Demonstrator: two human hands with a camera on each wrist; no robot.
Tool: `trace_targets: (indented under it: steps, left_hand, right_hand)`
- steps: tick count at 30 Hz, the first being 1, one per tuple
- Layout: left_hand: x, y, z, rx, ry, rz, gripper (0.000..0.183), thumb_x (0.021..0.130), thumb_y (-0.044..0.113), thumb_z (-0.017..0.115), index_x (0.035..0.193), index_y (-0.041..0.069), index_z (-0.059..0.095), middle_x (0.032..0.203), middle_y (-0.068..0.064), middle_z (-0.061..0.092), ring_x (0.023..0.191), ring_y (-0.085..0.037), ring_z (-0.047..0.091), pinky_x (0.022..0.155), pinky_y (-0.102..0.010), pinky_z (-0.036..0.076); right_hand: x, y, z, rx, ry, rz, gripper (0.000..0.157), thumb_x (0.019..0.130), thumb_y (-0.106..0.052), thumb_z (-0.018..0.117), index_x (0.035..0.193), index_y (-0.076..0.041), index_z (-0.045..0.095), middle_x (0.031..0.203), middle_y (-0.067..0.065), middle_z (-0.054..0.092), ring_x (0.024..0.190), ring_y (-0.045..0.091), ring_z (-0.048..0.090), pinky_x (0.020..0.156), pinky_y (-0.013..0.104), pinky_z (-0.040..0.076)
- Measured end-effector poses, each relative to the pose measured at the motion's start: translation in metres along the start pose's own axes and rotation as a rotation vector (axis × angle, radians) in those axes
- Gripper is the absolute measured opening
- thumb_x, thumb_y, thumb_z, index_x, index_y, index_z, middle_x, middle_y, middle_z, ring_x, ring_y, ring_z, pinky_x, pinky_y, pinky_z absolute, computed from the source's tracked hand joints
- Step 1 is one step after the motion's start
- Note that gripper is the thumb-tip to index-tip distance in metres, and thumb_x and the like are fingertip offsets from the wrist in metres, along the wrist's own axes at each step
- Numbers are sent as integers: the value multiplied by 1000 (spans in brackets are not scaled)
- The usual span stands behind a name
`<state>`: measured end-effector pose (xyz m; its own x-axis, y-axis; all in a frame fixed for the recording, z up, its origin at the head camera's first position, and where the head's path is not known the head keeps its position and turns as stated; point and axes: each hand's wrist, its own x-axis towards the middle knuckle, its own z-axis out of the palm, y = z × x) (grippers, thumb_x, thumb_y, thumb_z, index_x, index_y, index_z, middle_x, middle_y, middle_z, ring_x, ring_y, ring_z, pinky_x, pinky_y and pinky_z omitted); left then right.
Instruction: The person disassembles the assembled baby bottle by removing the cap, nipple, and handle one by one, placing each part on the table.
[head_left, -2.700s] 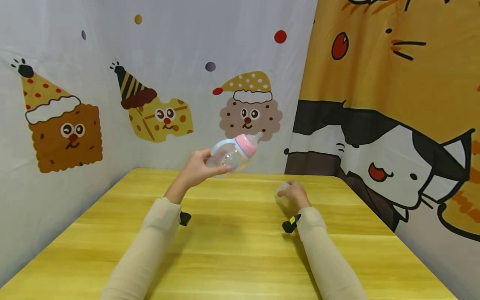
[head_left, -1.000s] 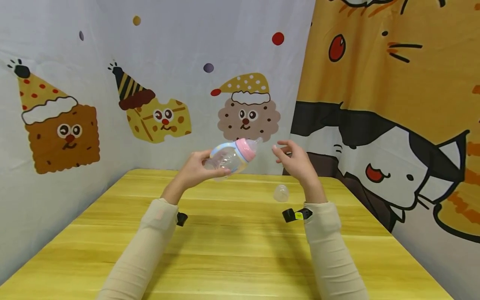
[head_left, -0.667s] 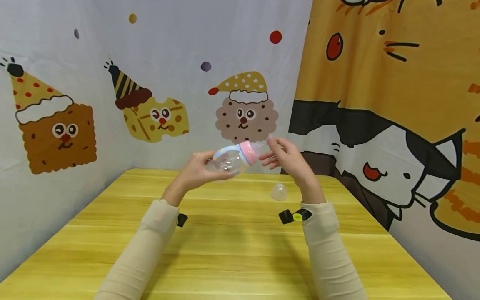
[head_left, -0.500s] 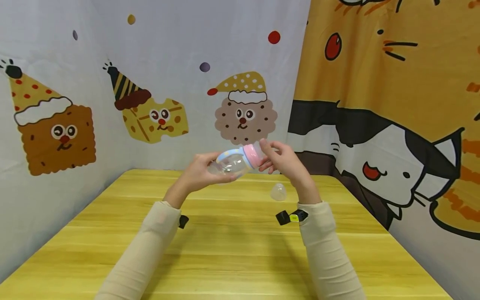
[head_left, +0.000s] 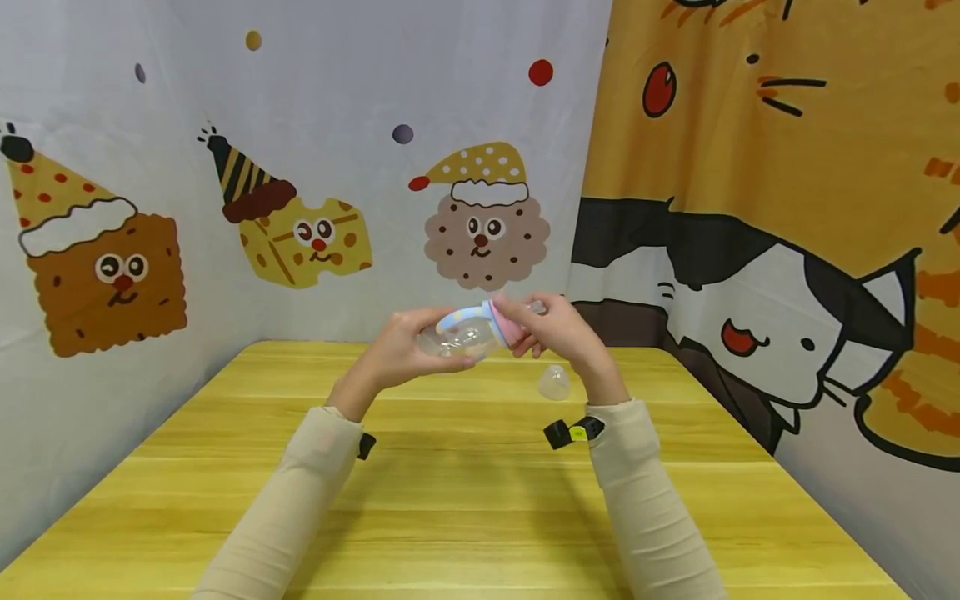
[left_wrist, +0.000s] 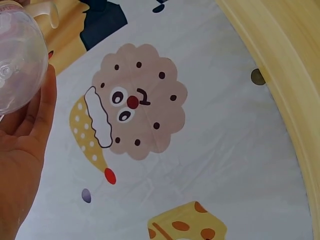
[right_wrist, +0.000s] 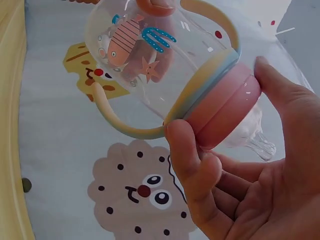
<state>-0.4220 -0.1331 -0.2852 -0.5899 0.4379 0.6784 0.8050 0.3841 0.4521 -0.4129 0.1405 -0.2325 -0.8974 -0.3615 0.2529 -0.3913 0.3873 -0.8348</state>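
Observation:
A clear baby bottle (head_left: pixel 468 335) with blue-yellow side handles is held tilted above the table, its teat end to the right. My left hand (head_left: pixel 401 350) grips the bottle's base end, the thumb along its near side. The fingers of my right hand (head_left: pixel 558 329) pinch the pink collar (right_wrist: pixel 225 105) around the neck. In the right wrist view the clear teat (right_wrist: pixel 260 140) points out beside the palm, and a fish and starfish print shows on the bottle. A clear dome-shaped cap (head_left: pixel 554 383) stands on the table below my right hand.
The yellow wood-grain table (head_left: pixel 450 500) spreads below both arms. Behind it hangs a white curtain (head_left: pixel 337 100) with cartoon snacks, and an orange curtain (head_left: pixel 712 150) with cartoon cats covers the right side. A small black camera (head_left: pixel 558 433) sits at the right wrist.
My right hand has released the cap onto the table, risen, and moved left to the bottle, where it now pinches the pink collar. The left hand has kept its grip on the bottle.

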Motion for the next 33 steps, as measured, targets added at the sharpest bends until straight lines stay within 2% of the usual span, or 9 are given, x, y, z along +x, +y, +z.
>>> trace_targets:
  steps: [8, 15, 20, 28, 30, 33]
  left_hand:
    - [-1, 0, 1, -5, 4, -18, 59, 81, 36, 95, 134, 20, 72, 106, 3, 77, 90, -14, 71, 76, -36, 60]
    - [-1, 0, -1, -14, -16, -54, 57, 82, 39, 93, 133, 23, 73, 105, 4, 78, 90, -14, 72, 76, -37, 60]
    - [-1, -1, -4, -19, -39, -77, 56, 81, 38, 94, 131, 21, 74, 104, 4, 78, 89, -15, 72, 76, -37, 61]
    - [-1, -2, -9, -42, -51, -117, 55, 81, 38, 94, 129, 20, 74, 102, 2, 78, 87, -18, 72, 74, -44, 61]
    - [-2, -2, -10, -47, -50, -123, 54, 81, 37, 94, 128, 20, 75, 102, 2, 78, 87, -18, 72, 73, -42, 61]
    - [-4, -4, -10, -87, -57, -161, 44, 83, 35, 93, 120, 15, 77, 97, 0, 78, 81, -19, 71, 69, -36, 59]
  right_hand:
    - [4, 5, 2, 72, -23, -55, 44, 100, -45, 71, 107, -2, 71, 88, 12, 70, 72, 24, 69, 66, 30, 58]
    - [6, 7, 3, 120, -35, -81, 41, 101, -42, 70, 111, -2, 69, 87, 11, 68, 70, 21, 65, 62, 26, 53]
    - [8, 10, 4, 148, -50, -82, 37, 101, -37, 70, 112, -2, 69, 87, 11, 69, 70, 20, 66, 63, 26, 53]
    - [11, 11, 7, 141, -50, -90, 39, 100, -40, 72, 116, -4, 71, 87, 10, 70, 71, 21, 66, 64, 26, 53]
    - [11, 11, 7, 140, -59, -93, 40, 100, -40, 72, 117, -4, 70, 86, 9, 70, 72, 21, 66, 65, 27, 54]
    - [9, 11, 6, 136, -70, -125, 39, 100, -33, 72, 129, -6, 69, 95, 8, 72, 82, 20, 67, 73, 29, 54]
